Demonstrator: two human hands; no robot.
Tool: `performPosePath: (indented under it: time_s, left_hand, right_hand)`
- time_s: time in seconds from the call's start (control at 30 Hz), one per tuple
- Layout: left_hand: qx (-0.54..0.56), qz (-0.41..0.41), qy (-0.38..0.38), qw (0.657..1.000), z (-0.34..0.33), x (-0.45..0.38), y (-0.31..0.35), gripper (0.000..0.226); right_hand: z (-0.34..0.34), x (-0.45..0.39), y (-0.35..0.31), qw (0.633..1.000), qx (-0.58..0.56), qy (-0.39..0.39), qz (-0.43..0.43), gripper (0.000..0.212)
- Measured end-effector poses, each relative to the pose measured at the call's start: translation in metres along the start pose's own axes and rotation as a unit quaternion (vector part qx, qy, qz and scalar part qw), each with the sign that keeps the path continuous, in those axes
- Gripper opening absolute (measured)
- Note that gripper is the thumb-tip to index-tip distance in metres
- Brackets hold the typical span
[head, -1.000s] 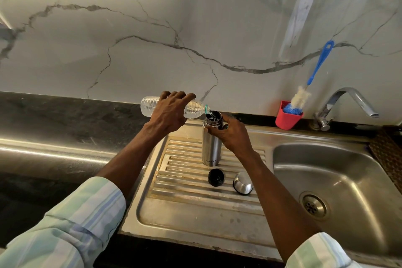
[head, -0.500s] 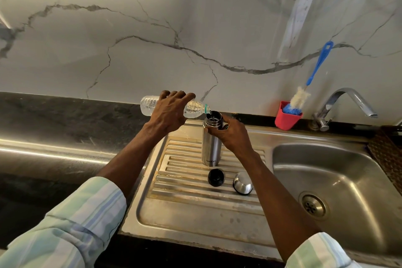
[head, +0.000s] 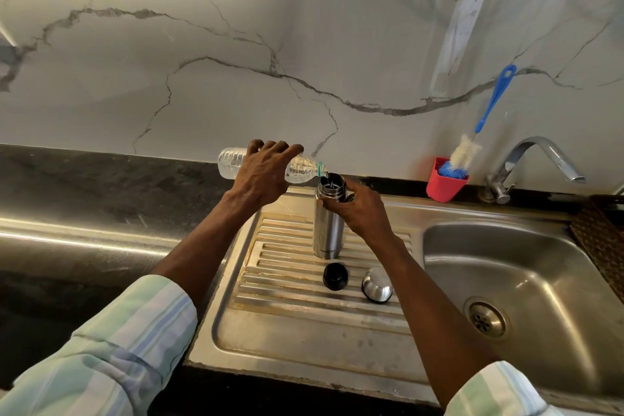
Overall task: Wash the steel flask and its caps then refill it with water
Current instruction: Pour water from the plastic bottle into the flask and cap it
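The steel flask [head: 327, 236] stands upright and uncapped on the ribbed steel drainboard [head: 287, 284]. My right hand [head: 363, 209] grips it just below the mouth. My left hand [head: 265, 172] holds a clear plastic water bottle [head: 231, 162] tipped almost level, its neck over the flask's mouth, and water runs from it into the flask. In front of the flask lie the black inner cap [head: 335, 276] and, to its right, the steel outer cap [head: 377, 288], both on the drainboard.
The sink basin [head: 526, 267] with its drain [head: 486, 320] lies to the right, the tap [head: 533, 162] behind it. A red cup [head: 445, 186] with a blue-handled bottle brush [head: 489, 111] stands against the marble wall. Black counter [head: 101, 199] spreads to the left.
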State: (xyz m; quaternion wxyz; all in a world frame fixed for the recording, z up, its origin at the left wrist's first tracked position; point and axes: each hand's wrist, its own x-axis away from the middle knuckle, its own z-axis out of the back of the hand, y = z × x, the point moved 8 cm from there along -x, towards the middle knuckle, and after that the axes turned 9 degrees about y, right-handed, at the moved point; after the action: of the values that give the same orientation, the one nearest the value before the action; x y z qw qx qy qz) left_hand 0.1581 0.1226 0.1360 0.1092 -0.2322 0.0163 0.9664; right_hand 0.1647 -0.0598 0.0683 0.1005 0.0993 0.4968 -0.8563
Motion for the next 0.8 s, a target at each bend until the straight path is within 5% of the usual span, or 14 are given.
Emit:
performPosePath:
  time_s: [0.8]
  left_hand:
    - [-0.004,-0.002,0.021,1.000,0.0084,-0.0019,0.0028,0.075]
  right_hand:
    - [0.0018,0.0016,-0.0025,1.000,-0.008,0.001,0.002,0.055]
